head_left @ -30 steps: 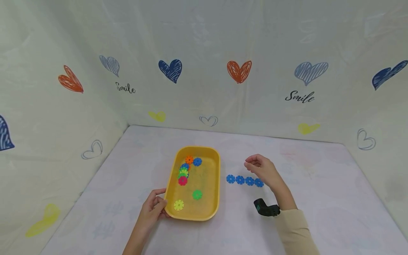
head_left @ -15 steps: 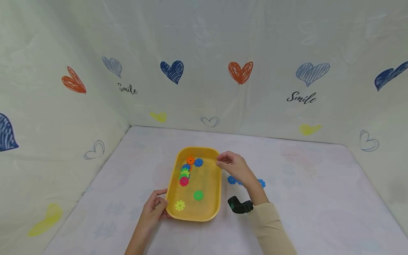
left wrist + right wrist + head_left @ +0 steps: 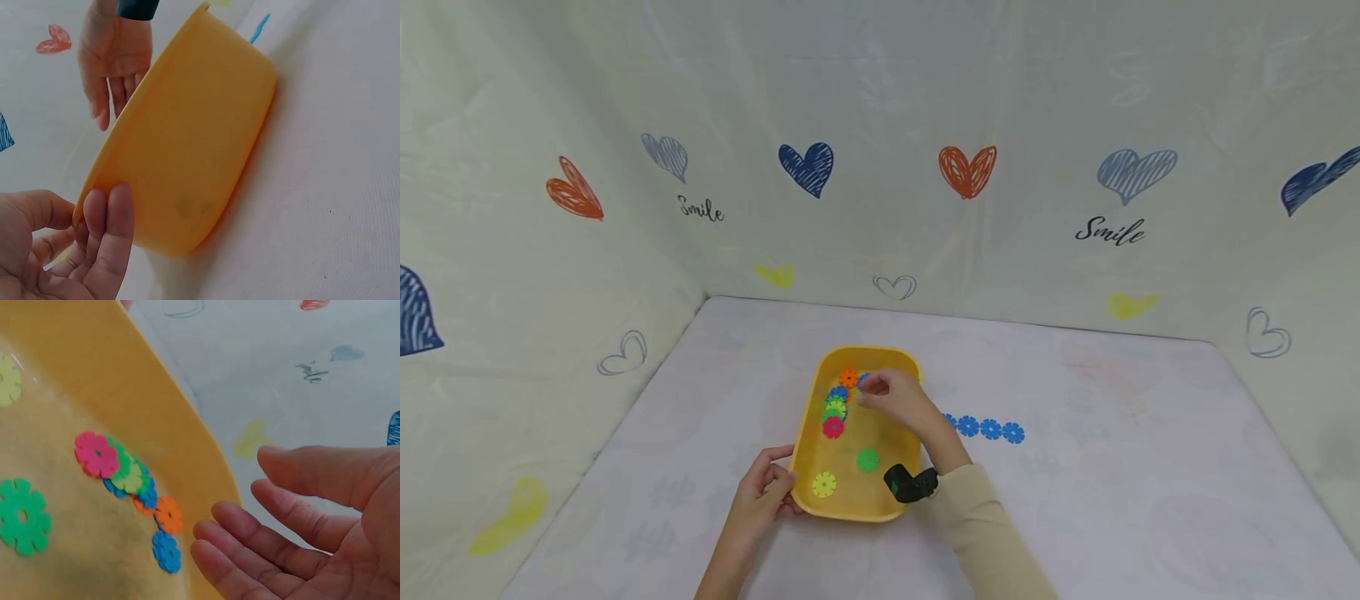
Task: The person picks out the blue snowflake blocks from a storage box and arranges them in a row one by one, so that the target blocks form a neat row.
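The left hand grips the near left edge of a yellow plastic tray, fingertips against its outer wall in the left wrist view. Over the tray's far right part hovers the right hand, its fingers loosely bent and holding nothing. Just below its fingertips in the right wrist view lies a blue notched flower disc, beside an orange disc. A pink disc tops an overlapping cluster of green, yellow and blue ones. A green disc and a yellow disc lie apart in the tray.
Several blue discs form a row on the white table right of the tray, partly behind the right forearm. The right wrist bears a black camera. A pale curtain with printed hearts stands behind the table.
The right hand has moved left from above the blue row, across the tray's right rim, to over the tray's inside. The left hand keeps its grip on the tray.
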`<control>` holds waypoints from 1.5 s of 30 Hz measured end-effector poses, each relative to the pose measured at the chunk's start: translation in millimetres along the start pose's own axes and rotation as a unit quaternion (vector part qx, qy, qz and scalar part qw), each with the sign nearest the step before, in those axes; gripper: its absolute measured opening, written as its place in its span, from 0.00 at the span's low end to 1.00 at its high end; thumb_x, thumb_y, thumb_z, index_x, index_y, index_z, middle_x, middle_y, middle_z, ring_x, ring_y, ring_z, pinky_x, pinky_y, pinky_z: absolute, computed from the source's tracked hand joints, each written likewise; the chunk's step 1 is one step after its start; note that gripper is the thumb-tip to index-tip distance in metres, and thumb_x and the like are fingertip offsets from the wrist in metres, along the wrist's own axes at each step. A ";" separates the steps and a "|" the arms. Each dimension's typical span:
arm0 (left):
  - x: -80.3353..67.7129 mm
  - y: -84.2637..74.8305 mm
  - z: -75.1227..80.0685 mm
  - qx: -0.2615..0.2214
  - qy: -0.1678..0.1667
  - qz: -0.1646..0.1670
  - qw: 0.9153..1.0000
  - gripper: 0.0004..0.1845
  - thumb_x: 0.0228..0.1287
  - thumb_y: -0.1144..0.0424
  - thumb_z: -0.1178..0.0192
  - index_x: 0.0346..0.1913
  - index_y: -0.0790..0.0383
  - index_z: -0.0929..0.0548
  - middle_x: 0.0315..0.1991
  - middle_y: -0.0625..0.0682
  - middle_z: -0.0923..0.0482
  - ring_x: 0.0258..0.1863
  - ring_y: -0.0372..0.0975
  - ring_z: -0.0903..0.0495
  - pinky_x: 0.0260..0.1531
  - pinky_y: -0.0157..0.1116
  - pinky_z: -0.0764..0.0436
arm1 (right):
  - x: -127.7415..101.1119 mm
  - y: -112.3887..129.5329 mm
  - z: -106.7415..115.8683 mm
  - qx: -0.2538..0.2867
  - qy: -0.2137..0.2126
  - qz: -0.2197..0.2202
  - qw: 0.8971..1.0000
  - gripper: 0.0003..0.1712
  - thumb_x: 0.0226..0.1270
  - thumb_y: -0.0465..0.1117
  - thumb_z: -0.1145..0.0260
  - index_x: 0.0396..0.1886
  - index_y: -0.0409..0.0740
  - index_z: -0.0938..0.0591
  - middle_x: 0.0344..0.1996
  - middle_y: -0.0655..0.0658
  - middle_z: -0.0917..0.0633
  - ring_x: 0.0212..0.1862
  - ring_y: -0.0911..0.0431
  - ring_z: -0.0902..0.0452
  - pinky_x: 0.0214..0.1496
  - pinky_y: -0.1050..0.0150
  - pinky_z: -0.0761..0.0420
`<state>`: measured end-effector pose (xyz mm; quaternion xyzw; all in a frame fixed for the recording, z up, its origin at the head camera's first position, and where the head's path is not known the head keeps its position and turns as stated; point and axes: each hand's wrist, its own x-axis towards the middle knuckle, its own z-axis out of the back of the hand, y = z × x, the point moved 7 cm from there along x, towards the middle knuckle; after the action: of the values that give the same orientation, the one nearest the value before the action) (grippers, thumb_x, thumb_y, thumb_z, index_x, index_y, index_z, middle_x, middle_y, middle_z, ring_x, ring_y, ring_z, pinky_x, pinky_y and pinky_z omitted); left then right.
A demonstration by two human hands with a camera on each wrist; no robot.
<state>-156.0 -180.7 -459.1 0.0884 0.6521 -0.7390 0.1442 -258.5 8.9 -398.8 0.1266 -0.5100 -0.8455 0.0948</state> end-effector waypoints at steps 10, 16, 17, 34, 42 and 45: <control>-2.6 -2.3 -3.4 0.005 -0.009 -0.003 1.000 0.21 0.62 0.71 0.51 0.59 0.63 0.33 0.27 0.52 0.31 0.19 0.41 0.23 0.23 0.34 0.19 | 13.8 -9.7 -20.3 -0.032 0.016 -0.034 0.999 0.14 0.56 0.37 0.36 0.42 0.37 0.20 0.36 0.43 0.20 0.36 0.55 0.29 0.40 0.65 0.24; -2.5 -1.9 -5.0 0.003 -0.011 -0.007 1.000 0.21 0.62 0.71 0.50 0.59 0.63 0.34 0.27 0.51 0.31 0.19 0.40 0.23 0.23 0.34 0.19 | 24.0 -14.3 -31.5 -0.044 0.023 -0.050 0.998 0.13 0.53 0.34 0.35 0.39 0.36 0.20 0.37 0.42 0.20 0.35 0.54 0.28 0.39 0.63 0.23; -2.6 -1.8 -5.2 0.002 -0.010 -0.009 1.000 0.21 0.61 0.71 0.50 0.59 0.63 0.34 0.27 0.51 0.31 0.19 0.40 0.23 0.23 0.34 0.19 | 25.7 -15.6 -33.6 -0.042 0.021 -0.057 0.997 0.12 0.52 0.33 0.35 0.39 0.36 0.20 0.37 0.42 0.20 0.35 0.54 0.28 0.39 0.62 0.23; -3.6 -1.1 -6.0 0.005 0.001 -0.008 1.000 0.21 0.61 0.71 0.50 0.59 0.63 0.34 0.26 0.52 0.30 0.18 0.41 0.23 0.23 0.35 0.19 | 40.3 -36.7 -54.9 -0.080 0.015 -0.055 0.995 0.10 0.47 0.26 0.37 0.33 0.36 0.21 0.32 0.42 0.22 0.29 0.55 0.33 0.26 0.69 0.30; -2.9 -0.8 -7.7 0.001 0.004 0.003 1.000 0.22 0.62 0.70 0.50 0.60 0.63 0.34 0.25 0.51 0.30 0.20 0.41 0.23 0.24 0.35 0.18 | 40.2 -31.8 -59.1 -0.111 0.034 -0.025 0.993 0.19 0.45 0.32 0.29 0.41 0.41 0.20 0.42 0.43 0.20 0.41 0.53 0.30 0.43 0.62 0.24; -3.0 -1.2 -9.2 -0.002 0.005 0.005 1.000 0.22 0.62 0.70 0.50 0.60 0.62 0.34 0.26 0.51 0.30 0.20 0.41 0.22 0.24 0.36 0.18 | 39.5 -32.7 -58.4 -0.108 0.038 -0.030 0.993 0.21 0.45 0.33 0.29 0.43 0.42 0.20 0.46 0.44 0.21 0.45 0.52 0.30 0.48 0.60 0.24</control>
<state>-154.1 -171.2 -458.3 0.0945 0.6540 -0.7365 0.1447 -278.9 -36.4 -458.5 0.1628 -0.4074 -0.8928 0.1021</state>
